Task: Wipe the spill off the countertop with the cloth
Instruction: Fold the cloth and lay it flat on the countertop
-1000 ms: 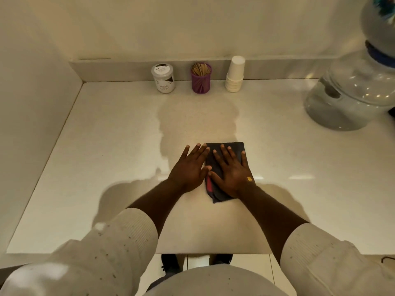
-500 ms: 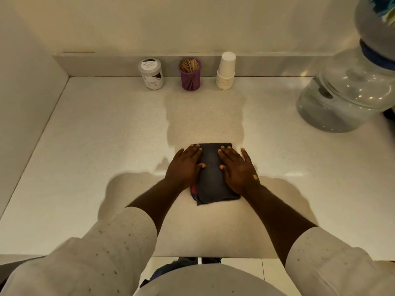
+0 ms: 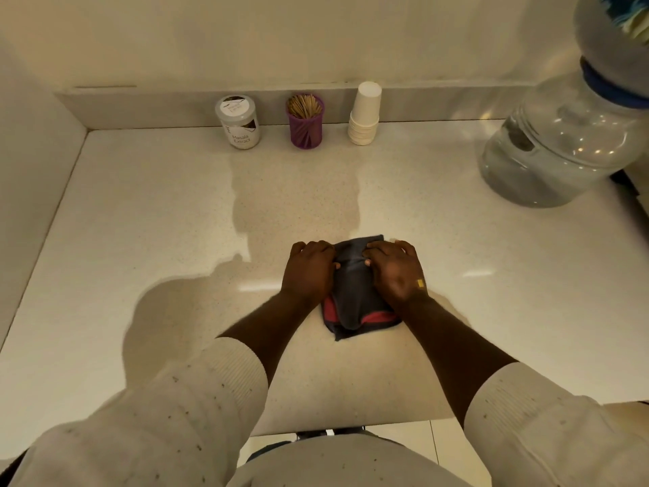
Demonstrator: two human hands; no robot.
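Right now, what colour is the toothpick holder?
Purple, clearest in the head view: toothpick holder on the countertop.

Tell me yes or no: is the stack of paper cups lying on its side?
No, the stack of paper cups stands upright, mouths down, by the back wall, right of the purple toothpick holder.

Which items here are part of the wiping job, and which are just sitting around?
In use: cloth, left hand, right hand, countertop.
Just sitting there: jar, toothpick holder, stacked paper cups, water bottle.
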